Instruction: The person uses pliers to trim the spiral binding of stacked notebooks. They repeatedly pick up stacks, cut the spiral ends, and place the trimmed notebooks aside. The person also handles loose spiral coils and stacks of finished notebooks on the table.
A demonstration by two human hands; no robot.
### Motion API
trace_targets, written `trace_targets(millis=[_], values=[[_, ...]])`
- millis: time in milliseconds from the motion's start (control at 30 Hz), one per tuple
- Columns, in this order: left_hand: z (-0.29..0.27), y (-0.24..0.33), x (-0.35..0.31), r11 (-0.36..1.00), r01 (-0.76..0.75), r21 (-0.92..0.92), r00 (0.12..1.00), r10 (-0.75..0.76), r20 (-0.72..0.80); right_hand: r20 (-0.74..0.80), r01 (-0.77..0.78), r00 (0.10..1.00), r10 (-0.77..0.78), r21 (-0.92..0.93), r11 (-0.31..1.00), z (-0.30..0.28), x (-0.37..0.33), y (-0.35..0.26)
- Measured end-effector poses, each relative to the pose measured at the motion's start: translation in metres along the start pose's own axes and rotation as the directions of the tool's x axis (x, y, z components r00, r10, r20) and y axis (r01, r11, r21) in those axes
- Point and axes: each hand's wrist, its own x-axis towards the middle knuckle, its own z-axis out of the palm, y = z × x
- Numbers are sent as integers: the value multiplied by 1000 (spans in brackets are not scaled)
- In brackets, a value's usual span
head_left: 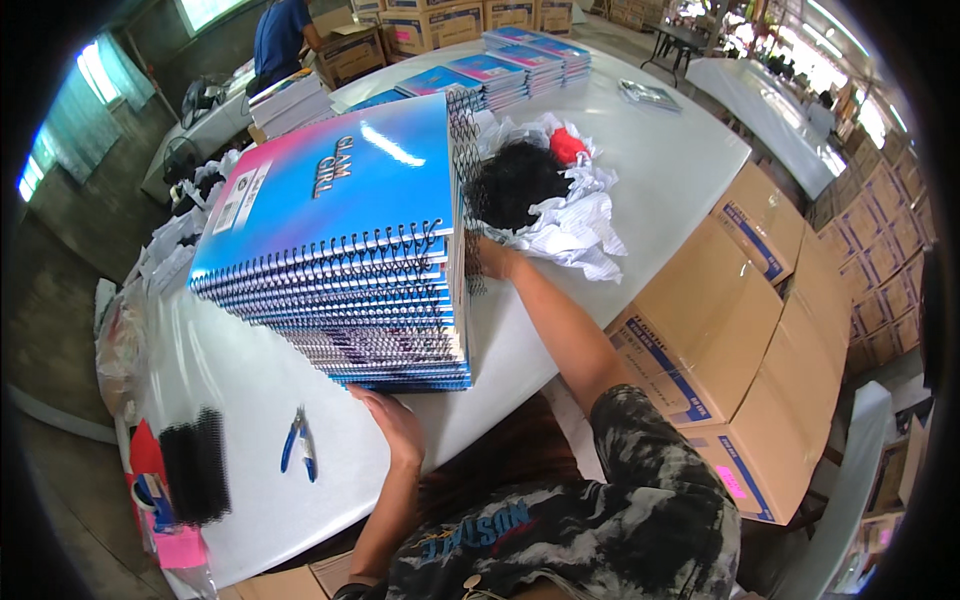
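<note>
While both hands brace it, the stack (345,270) of blue spiral notebooks stands on the white table (660,170).

The left hand (395,425) lies spread flat against the stack's near bottom corner; the right hand (490,258) grips its far spiral edge, fingers hidden behind the wire. Right of the stack lie black coil scraps (515,182) on crumpled paper; left of it, blue pliers (299,443). The step looks like squaring or shifting the stack; next calls for even pressure so it doesn't topple.
</note>
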Motion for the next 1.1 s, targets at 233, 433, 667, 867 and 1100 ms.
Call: trace_targets(millis=[233,433,667,867,1100], values=[[61,1,18,977,-84,197,912,155,-379,-81,-150,984,158,96,984,27,-16,-42],[68,-8,30,848,-18,530,853,290,-435,-150,-343,904,400,305,889,57,-28,-64],[31,11,72,980,-107,-165,990,120,70,-269,-261,926,266,56,964,29,-78,5],[-7,60,138,918,361,-162,887,-284,363,-279,85,960,6,311,947,180,-154,10],[-15,59,186,896,444,16,839,-421,345,-462,159,871,-165,-52,986,227,-167,46]])
